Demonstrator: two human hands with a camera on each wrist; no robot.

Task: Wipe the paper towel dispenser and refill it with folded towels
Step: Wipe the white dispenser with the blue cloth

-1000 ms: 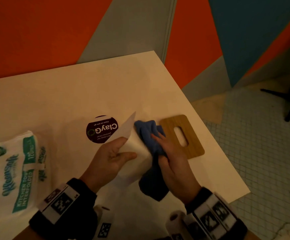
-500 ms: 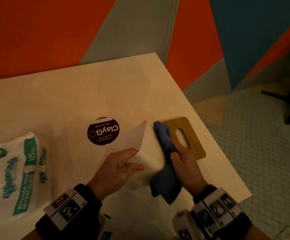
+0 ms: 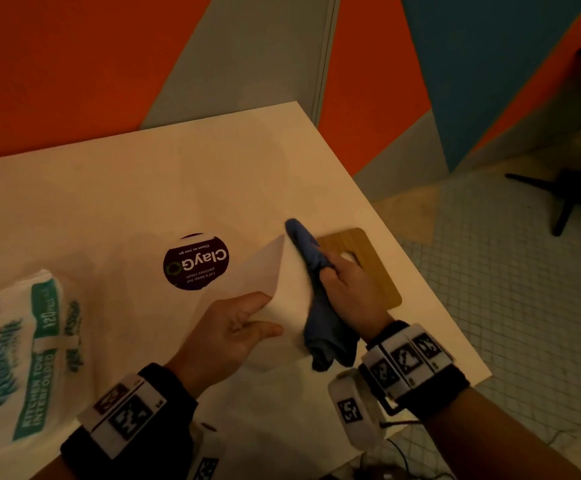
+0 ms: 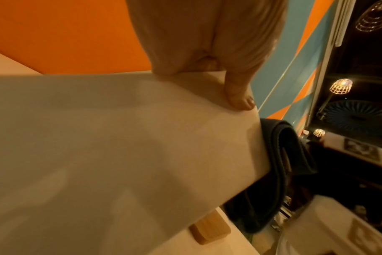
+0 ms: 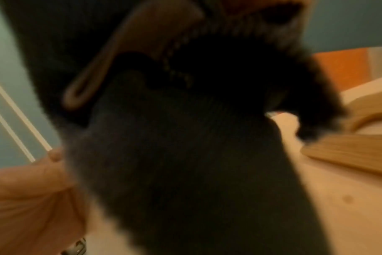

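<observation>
You have a big white square table (image 3: 116, 202) in front of you, and the white box-shaped paper towel dispenser (image 3: 287, 296) stands on it near the middle, tipped up on one edge. Your left hand (image 3: 226, 332) holds the near side of that box, thumb on one face and fingers curled round the other. Your right hand (image 3: 349, 292) is just to the right of the box and grips a dark blue wiping cloth (image 3: 320, 306), pressing it flat against the box's right face. The cloth runs long, from the far corner of the box back toward your wrist, so I think your next wipe has to go along that line. Your right hand is the nearer one for wiping; your left only steadies. The flat wooden lid with a slot in it (image 3: 368, 268) lies on the table just behind your right hand. The soft white and green pack of folded towels (image 3: 29, 348) lies well apart at your left and looks unopened, though that part is blurry. Its label reads "KITCHEN TOW… INTERFOLDED" and "120". The round dark sticker (image 3: 195, 261) on the table says "ClayGO" and "Clean as you go".
</observation>
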